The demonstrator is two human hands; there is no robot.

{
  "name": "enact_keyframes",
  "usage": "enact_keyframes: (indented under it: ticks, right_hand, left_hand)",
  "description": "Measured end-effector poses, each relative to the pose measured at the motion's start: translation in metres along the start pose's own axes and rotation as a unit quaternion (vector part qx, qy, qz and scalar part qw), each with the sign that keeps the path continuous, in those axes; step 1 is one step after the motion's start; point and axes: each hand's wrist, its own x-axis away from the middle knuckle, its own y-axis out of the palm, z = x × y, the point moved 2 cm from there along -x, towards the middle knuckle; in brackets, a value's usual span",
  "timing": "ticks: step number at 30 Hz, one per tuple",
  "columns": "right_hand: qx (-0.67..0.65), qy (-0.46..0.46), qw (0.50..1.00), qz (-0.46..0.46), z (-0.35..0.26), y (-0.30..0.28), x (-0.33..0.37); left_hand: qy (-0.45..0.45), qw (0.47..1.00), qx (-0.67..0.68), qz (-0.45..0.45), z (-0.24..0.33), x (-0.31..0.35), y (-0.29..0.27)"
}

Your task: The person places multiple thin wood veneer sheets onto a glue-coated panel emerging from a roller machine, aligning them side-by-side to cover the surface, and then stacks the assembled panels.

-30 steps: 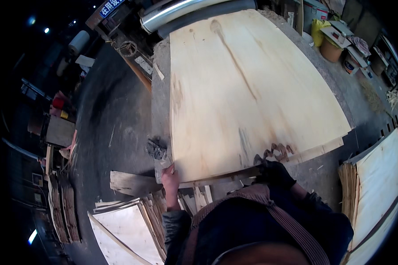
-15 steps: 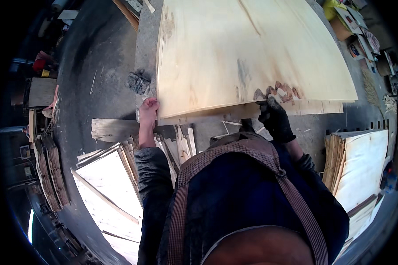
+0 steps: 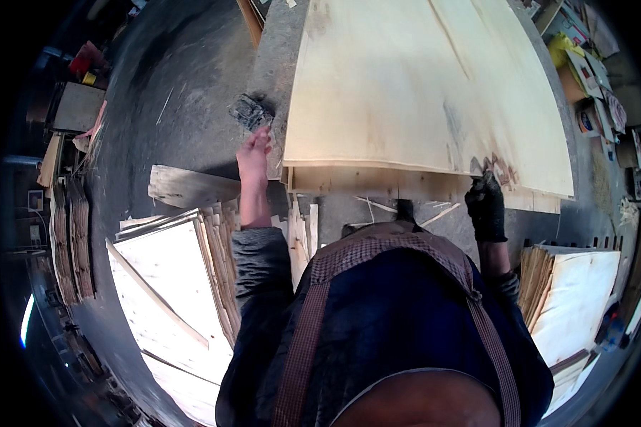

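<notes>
A wide pale wood veneer sheet (image 3: 399, 92) lies in front of me, its near edge raised over another sheet (image 3: 356, 181) beneath. My right hand (image 3: 486, 203), in a black glove, grips that near edge toward its right end, beside a brown-stained, ragged patch. My bare left hand (image 3: 253, 158) is held up just off the sheet's left corner. Its fingers are drawn together, and whether anything small is between them is hidden. Just beyond the fingertips is a dark crumpled thing (image 3: 249, 112), perhaps a cloth or glove; I cannot tell whether they touch.
Stacked veneer sheets stand at my left (image 3: 167, 285) and a further stack (image 3: 573, 285) at my right. A loose board (image 3: 192, 185) lies on the floor near my left forearm, with wood strips (image 3: 303, 228) beside it. Boxes and clutter (image 3: 584, 78) line the far right.
My left hand has come off the sheet's left corner and moved up toward the dark crumpled thing. The right hand stays on the near edge. The whole view has shifted.
</notes>
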Motion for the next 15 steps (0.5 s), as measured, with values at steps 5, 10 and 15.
enact_keyframes:
  ticks: [5,10,15]
  right_hand:
    - [0.017,0.008,0.997,-0.075,0.02,-0.014,-0.005]
    - [0.076,0.012,0.995,-0.065,0.019,-0.017,-0.006]
    - [0.014,0.067,0.996,-0.049,0.034,-0.046,-0.011]
  left_hand:
    - [0.102,0.944,-0.292,-0.111,0.026,0.001,0.054]
    - [0.25,0.904,-0.342,-0.049,-0.017,-0.012,0.069]
    - [0.031,0.986,-0.114,-0.119,0.027,0.009,0.08]
